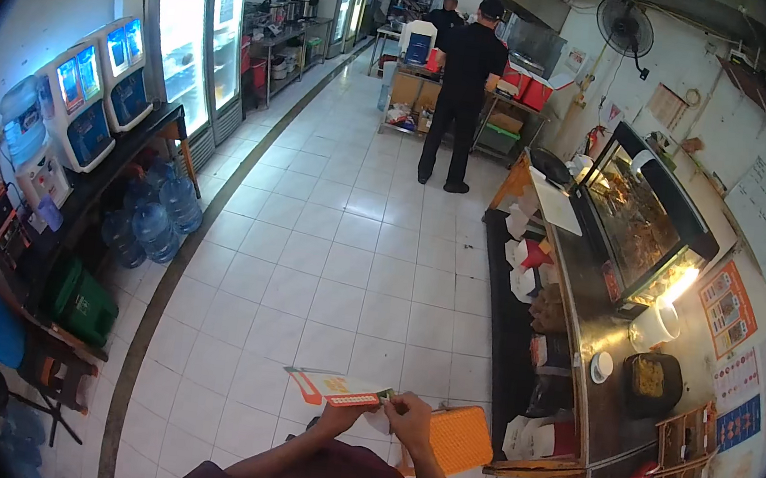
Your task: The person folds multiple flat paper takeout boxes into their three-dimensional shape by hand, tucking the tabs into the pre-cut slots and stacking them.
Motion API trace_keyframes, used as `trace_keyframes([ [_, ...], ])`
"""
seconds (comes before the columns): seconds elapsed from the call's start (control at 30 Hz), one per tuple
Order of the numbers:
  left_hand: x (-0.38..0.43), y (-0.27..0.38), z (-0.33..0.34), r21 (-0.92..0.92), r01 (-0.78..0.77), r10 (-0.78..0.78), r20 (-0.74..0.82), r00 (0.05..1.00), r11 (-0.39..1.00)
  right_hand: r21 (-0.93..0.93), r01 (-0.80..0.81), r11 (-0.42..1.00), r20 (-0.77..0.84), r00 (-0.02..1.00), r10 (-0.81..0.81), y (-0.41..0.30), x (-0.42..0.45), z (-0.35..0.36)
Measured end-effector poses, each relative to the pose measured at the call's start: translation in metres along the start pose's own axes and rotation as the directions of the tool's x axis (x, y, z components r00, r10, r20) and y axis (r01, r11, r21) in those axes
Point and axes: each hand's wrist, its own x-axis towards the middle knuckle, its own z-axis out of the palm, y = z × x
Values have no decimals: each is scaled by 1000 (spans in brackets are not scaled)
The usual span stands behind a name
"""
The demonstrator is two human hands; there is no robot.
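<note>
A folded cardboard piece (341, 389), white with orange and red print, is held out level in front of my chest. My left hand (343, 416) grips it from below, near its right end. The fingertips of my right hand (411, 418) are pinched at that same end, where a small green bit (388, 394) shows. Whether the green bit belongs to the cardboard is too small to tell. Something pale hangs between my two hands. Below my right forearm stands an orange woven-textured stool (463, 439).
On the right, a long counter (607, 420) carries a lit glass display case (634, 211), a white bucket (655, 327) and a black tray (652, 384). At left are water jugs (156, 224), a green bin (81, 304) and glass-door fridges (178, 60). Ahead, a person (468, 86) stands facing away.
</note>
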Motion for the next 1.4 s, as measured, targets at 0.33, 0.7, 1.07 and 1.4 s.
trace_keyframes([
  [0.33, 27, -43, -56, -328, 207, -178, 116, 977, 922, 50, -77, 996, 131, 989, 70, -38, 43, 42],
  [0.7, 89, -45, -69, -104, 223, -202, 181, 962, 969, 226, -248, 942, 112, 967, 228, -29, 89, 50],
  [1.07, 227, -98, -84, 135, 15, 19, -248, 968, 991, 389, 67, 919, 107, 987, -118, 4, 252, 79],
  [1.4, 368, -76, -49, -393, 249, -268, 8, 963, 885, 120, 188, 975, -15, 982, -188, 27, 354, 51],
])
